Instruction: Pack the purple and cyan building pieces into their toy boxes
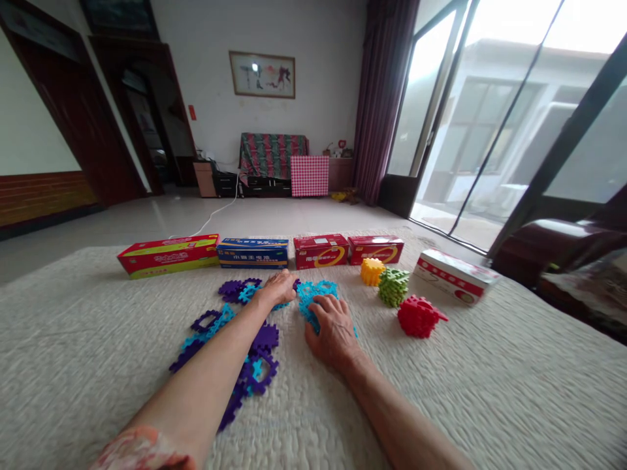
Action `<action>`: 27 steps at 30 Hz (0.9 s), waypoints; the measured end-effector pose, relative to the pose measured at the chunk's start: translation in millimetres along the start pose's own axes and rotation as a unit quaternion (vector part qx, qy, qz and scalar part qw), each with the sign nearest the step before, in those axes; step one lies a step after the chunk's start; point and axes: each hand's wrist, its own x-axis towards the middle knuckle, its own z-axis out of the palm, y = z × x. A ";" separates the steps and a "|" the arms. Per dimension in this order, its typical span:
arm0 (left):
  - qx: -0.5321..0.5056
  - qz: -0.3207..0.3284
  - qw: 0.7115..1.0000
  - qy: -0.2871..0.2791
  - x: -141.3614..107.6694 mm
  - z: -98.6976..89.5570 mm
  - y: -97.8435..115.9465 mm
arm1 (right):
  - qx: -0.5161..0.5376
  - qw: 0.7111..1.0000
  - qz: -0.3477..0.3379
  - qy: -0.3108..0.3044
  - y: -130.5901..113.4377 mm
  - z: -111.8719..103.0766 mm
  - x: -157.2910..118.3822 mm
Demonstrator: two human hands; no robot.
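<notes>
My left hand (pixel 279 287) reaches over the loose pieces with its fingers curled together. At its fingertips shows the edge of a purple puzzle piece (pixel 296 284), mostly hidden. My right hand (pixel 334 325) rests with fingers apart on a group of light-blue puzzle pieces (pixel 306 294), covering part of them. Under and around my left forearm lie scattered purple puzzle pieces (pixel 266 337) with notched edges, mixed with light-blue ones (pixel 223 320). To the right sit a yellow notched block (pixel 373 271), a green one (pixel 393 287) and a red one (pixel 418 316).
Along the back stand a red-yellow box (pixel 171 254), a blue box (pixel 253 253) and two red boxes (pixel 321 252). A white-red box (pixel 455 276) lies at the right. All rest on a quilted cream cover (pixel 441 391). Glass doors (pixel 490 130) are at the right.
</notes>
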 end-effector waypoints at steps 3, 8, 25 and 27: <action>0.013 -0.060 0.998 0.030 -9.9 -10.5 -0.6 | 0.006 1.000 0.001 0.003 -0.3 -0.4 0.9; -0.058 -0.052 0.987 0.141 -33.3 -9.7 26.7 | 0.031 0.999 0.005 0.023 -1.3 -1.0 3.4; -0.164 -0.008 0.955 0.245 -33.3 52.5 75.0 | 0.204 0.961 0.178 0.052 52.5 -2.9 12.3; -0.162 -0.002 0.959 0.233 -33.9 52.4 76.9 | 0.189 0.966 0.173 0.029 50.9 -1.9 12.8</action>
